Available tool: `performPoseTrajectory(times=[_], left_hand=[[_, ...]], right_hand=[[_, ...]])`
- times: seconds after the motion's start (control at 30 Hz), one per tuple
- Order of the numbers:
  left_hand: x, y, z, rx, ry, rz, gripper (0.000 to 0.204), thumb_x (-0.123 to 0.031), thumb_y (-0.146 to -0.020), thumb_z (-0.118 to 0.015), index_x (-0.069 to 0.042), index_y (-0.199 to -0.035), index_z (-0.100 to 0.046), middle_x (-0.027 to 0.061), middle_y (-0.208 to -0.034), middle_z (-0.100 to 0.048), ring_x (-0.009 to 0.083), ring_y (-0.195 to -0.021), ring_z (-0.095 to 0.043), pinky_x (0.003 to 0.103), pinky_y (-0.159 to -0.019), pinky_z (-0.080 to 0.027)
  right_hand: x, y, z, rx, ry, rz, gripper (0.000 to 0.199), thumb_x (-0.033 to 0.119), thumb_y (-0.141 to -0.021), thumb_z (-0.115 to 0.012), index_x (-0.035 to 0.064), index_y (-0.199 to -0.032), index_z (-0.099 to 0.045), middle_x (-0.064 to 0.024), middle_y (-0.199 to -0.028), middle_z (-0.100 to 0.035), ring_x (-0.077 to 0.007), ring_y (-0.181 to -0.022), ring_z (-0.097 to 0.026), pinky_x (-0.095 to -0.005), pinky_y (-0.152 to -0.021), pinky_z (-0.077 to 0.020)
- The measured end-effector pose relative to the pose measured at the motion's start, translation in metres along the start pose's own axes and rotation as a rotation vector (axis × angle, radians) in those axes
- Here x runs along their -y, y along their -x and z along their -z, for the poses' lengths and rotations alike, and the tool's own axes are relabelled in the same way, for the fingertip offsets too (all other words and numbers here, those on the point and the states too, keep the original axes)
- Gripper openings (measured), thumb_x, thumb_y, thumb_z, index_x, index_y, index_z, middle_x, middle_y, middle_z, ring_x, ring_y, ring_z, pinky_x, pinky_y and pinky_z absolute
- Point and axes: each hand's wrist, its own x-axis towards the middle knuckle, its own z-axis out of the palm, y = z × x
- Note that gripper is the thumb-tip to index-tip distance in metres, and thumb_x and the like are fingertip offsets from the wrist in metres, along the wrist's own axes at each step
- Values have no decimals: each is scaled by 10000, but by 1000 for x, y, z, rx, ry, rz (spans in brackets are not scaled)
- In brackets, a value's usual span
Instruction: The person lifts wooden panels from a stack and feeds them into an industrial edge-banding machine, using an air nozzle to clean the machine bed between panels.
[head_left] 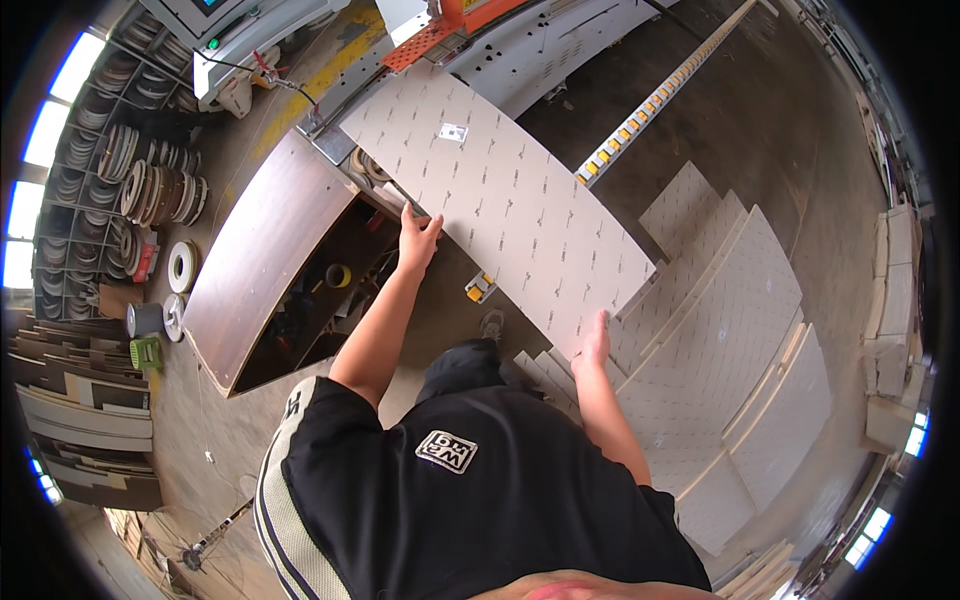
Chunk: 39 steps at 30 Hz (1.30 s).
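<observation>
A long pale panel [520, 200] with a repeated print and a white label [453, 132] lies slantwise in front of me, its far end at the machine. My left hand [418, 243] is at the panel's near long edge, fingers spread and their tips touching or very close to it. At the panel's near right corner, my right hand [592, 345] grips the end edge, thumb side up; its other fingers are mostly hidden.
Left of the panel stands a brown wooden cabinet [270, 240] with tape inside. An orange-and-white machine [440, 40] is ahead. Stacked panels [730, 290] lie right, below a roller rail [650, 105]. Edging rolls [160, 190] fill a rack at far left.
</observation>
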Motion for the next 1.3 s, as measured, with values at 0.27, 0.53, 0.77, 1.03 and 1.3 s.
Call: performPoseTrajectory(times=[0.27, 0.53, 0.77, 1.03, 1.3], left_hand=[[-16, -39, -21, 21, 332, 130, 917, -148, -1000, -624, -134, -1633, 40, 61, -853, -652, 129, -665, -609, 302, -557, -524], [-31, -70, -68, 35, 481, 143, 916, -81, -992, -622, -159, -1640, 20, 52, -853, -660, 107, -570, -562, 297, -534, -531], [-61, -118, -134, 48, 464, 145, 919, -79, -985, -635, -184, -1644, -4, 62, -877, -681, 134, -581, -597, 329, -549, -553], [-95, -156, -166, 285, 418, 197, 898, -94, -975, -614, -259, -1639, -34, 155, -1142, -653, 229, -733, -701, 378, -640, -574], [-146, 3, -33, 1614, 3, 300, 125, -122, -972, -612, -5, -1015, -620, 85, -782, -671, 222, -674, -690, 322, -612, -571]], right_hand=[[39, -19, -52, 104, 809, 143, 558, 398, -931, -730, -16, -1274, -578, -120, -1226, -674, -205, -1110, -644, -364, -974, -503], [63, -79, -53, 29, 699, 186, 518, 326, -898, -779, -6, -1266, -631, -121, -1234, -693, -211, -1115, -660, -363, -972, -505], [122, -145, -75, 50, 654, 212, 487, 340, -909, -770, 28, -1258, -635, -70, -1156, -701, -177, -1021, -675, -355, -862, -548], [166, -173, -84, -10, 602, 245, 586, 356, -913, -752, 40, -1361, -545, -85, -1234, -675, -195, -1119, -642, -379, -904, -533], [61, 20, 73, 10, 906, 377, 558, 382, -949, -724, 87, -1377, -519, -57, -1170, -683, -183, -1088, -667, -361, -948, -513]])
